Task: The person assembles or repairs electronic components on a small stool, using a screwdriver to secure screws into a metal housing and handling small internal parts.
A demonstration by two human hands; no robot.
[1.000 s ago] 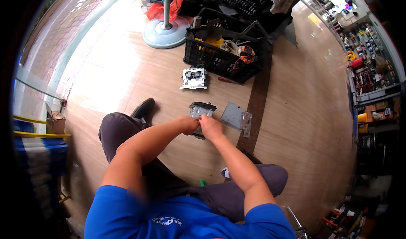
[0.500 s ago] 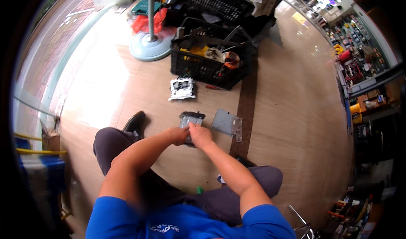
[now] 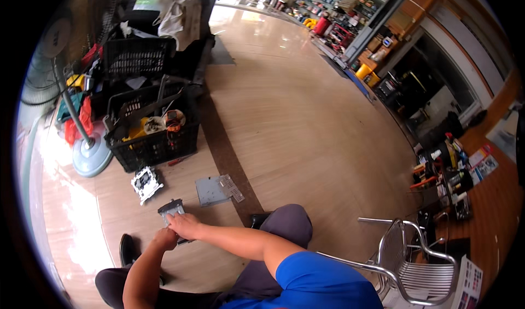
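Metal unit (image 3: 171, 208), grey with a black far end, is parked on the floor (image 3: 317, 145) at near left, mostly covered by two hands. Its top is touched by the right hand (image 3: 185, 226), and the left hand (image 3: 165, 239) is held right up against that one, slightly nearer and to the left. Whether the unit is properly gripped, or something small is pinched between the fingers, can't be told tbh, since the fingertips are hidden.

Just past it to the left, a white mechanism (image 3: 146, 185) is left lying, and off to the right a flat grey plate (image 3: 210, 194) is seen with a perforated strip (image 3: 231, 188) at its right edge. Farther out, a black crate (image 3: 158, 156) is loaded with odds and ends, flanked on the left by a pale fan base (image 3: 92, 160). Over at near right, a shiny metal chair (image 3: 420, 279) is stood by a wooden table (image 3: 495, 238).
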